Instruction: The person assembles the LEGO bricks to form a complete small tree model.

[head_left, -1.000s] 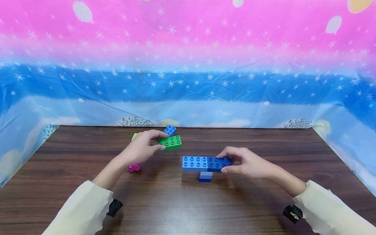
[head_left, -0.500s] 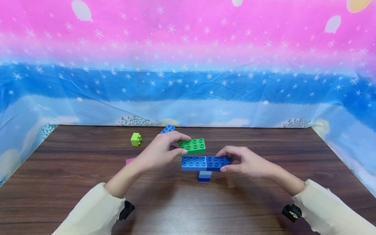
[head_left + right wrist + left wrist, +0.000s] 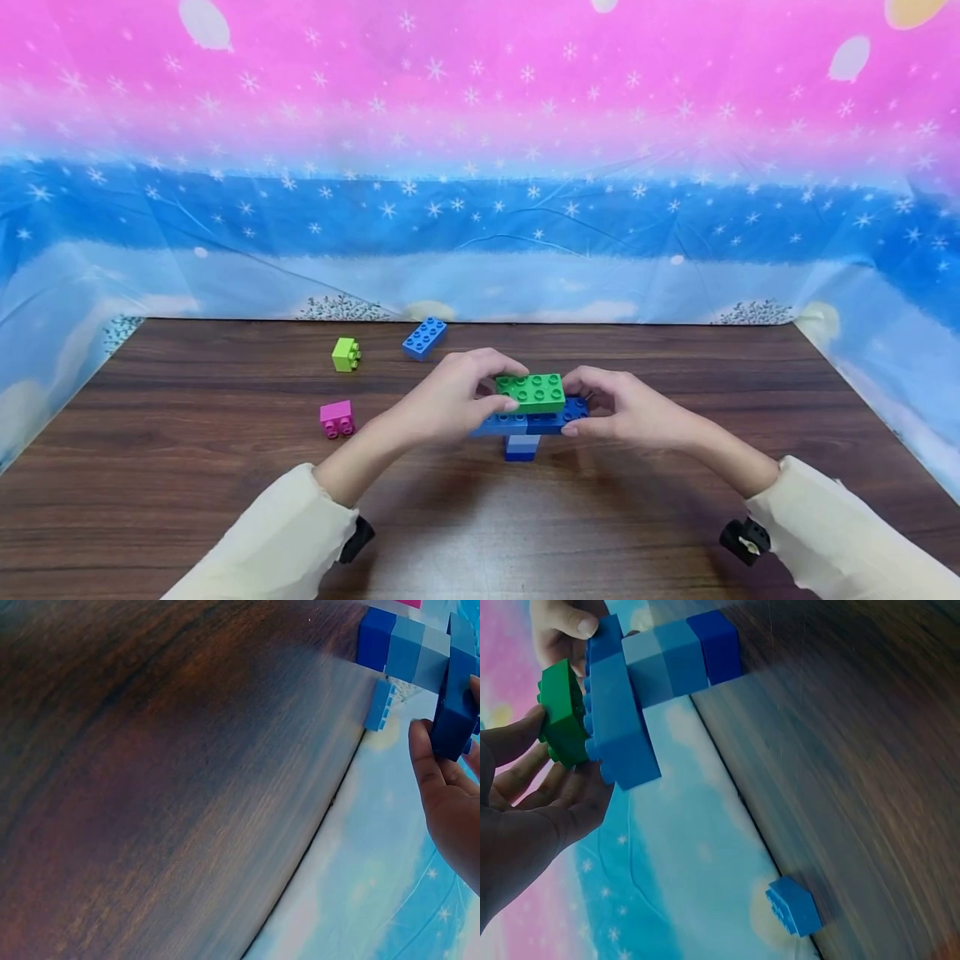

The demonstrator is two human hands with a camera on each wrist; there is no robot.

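My left hand (image 3: 450, 400) pinches a green toy brick (image 3: 531, 393) with eight studs between thumb and fingers. That brick hangs just above the seam of two long bricks, a lighter blue one (image 3: 619, 724) and a dark blue one (image 3: 576, 410), lying end to end. A slim gap shows under the green brick in the left wrist view. Below the long bricks stands a short column (image 3: 521, 447) in shades of blue, upright on the table. My right hand (image 3: 637, 412) grips the right end of the dark blue brick, as the right wrist view (image 3: 454, 724) also shows.
On the wooden table (image 3: 225, 500), a loose blue brick (image 3: 425, 337) lies at the back. A lime green brick (image 3: 346, 355) and a pink brick (image 3: 337, 419) lie on their sides to the left. A printed cloth (image 3: 480, 233) rises behind the table.
My left hand has carried the green brick rightward from beside the loose blue brick to above the long bricks' seam. My right hand has kept its grip and barely moved.
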